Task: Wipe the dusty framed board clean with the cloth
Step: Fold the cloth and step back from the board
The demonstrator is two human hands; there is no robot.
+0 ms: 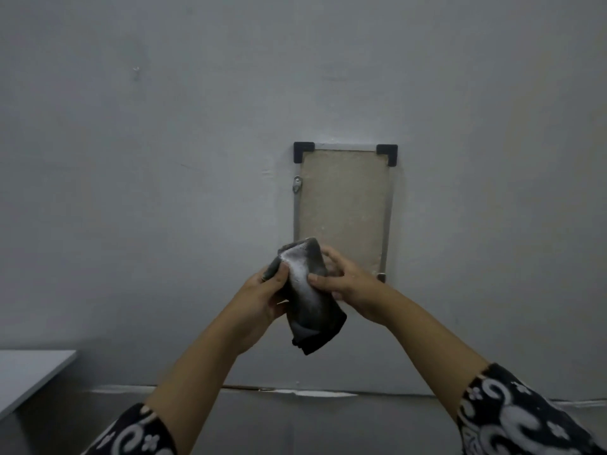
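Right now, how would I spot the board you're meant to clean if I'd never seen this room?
Look at the plain grey wall ahead. Low on it, just above and behind the two hands holding a dark cloth, stands an upright, narrow board. It is the only tan thing there, with a thin pale frame, black caps on its top corners and a small metal hanger on its left edge.

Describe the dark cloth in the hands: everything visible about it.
The dark grey, soft-looking fabric cloth is folded into a thick, upright bundle, held in front of the lower part of the tan framed board. A pale, dusty-looking streak runs down its facing side from the top edge. The left hand holds its left edge with the thumb on the front; the right hand pinches its right side. Its lower end hangs free below both hands.
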